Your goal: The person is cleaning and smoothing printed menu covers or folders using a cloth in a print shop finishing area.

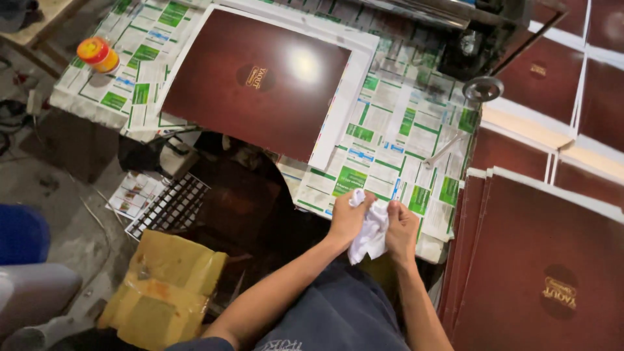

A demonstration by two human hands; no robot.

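My left hand and my right hand are held close together just below the table's front edge, both gripping a crumpled white cloth that hangs between them. Ahead lies a glossy dark red printed sheet with a small gold emblem, resting on a table covered in green-and-white printed paper. My forearms reach up from my lap, where dark trousers show.
A stack of dark red sheets stands at the right, more behind it. A small red-and-yellow jar sits at the table's far left. A yellow wrapped block and a wire grid lie on the floor left.
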